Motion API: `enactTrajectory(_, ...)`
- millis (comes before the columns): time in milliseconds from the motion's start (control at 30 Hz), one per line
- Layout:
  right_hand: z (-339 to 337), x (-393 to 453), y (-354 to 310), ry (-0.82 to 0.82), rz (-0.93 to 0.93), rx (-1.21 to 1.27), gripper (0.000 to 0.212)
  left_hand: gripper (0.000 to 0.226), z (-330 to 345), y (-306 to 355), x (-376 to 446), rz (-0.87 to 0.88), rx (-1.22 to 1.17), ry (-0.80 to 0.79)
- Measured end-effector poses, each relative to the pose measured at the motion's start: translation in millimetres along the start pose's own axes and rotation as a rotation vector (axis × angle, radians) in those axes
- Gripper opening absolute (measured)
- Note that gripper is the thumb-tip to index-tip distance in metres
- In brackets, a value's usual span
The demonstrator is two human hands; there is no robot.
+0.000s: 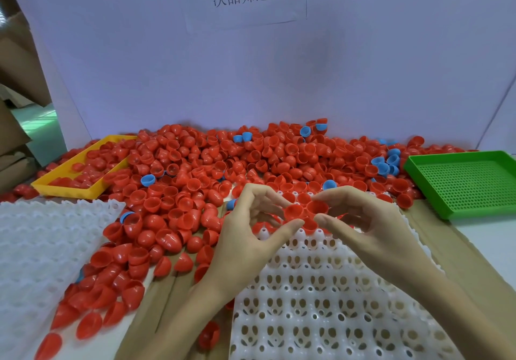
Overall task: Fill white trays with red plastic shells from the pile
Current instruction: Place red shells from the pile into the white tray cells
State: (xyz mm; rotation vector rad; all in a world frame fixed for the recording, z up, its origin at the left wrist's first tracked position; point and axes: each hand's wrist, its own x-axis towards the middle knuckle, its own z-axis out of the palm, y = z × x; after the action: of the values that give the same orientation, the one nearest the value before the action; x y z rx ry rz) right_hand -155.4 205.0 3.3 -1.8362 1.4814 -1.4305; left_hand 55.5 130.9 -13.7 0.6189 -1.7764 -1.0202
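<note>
Left hand [251,237] pinches red shell [293,211], mouth up | right hand [371,220] pinches second shell [318,207], mouth up | above white tray [321,304]

Left hand [245,237], right hand [371,228], both bare, forearms unsleeved

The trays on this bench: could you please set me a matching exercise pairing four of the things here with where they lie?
Things:
1. yellow tray
2. green tray
3. white tray with round holes
4. blue shells

Places:
A. far right, holding nothing
B. under both hands, mostly unfilled
C. far left, with red shells inside
D. scattered among the red pile

Pairs: 1-C, 2-A, 3-B, 4-D. The left hand and right hand each pinch a red shell over the white tray's far edge.
</note>
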Motion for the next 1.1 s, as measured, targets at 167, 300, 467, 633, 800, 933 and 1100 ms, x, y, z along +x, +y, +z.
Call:
enactTrajectory(167,1,0,-3,0.0,-0.011,0.04,0.032,0.039,0,2,1,-0.002,-0.043,0.002)
enactTrajectory(300,0,0,-4,-0.018,-0.013,0.064,0.042,0.04,0,2,1,0.0,-0.077,0.008)
enactTrajectory(467,0,-2,-3,-0.016,-0.007,0.03,0.042,0.032,0,1,1,-0.02,-0.037,0.019)
enactTrajectory(633,0,-1,-1,-0.022,0.008,0.013,0.035,0.011,-3,-2,4,-0.063,-0.021,0.046)
enactTrajectory(800,0,-1,-1,-0.017,0.013,0.005,0.036,0.006,-5,-6,5,-0.026,0.104,0.039)
enactTrajectory(933,-3,0,-1,0.001,0.015,0.005,0.031,0.018,-26,-21,13,-0.008,0.505,0.194)
enactTrajectory(1100,-3,-1,-1,0.009,0.014,0.0,0.028,0.042,-65,-45,23,-0.104,1.023,0.358)
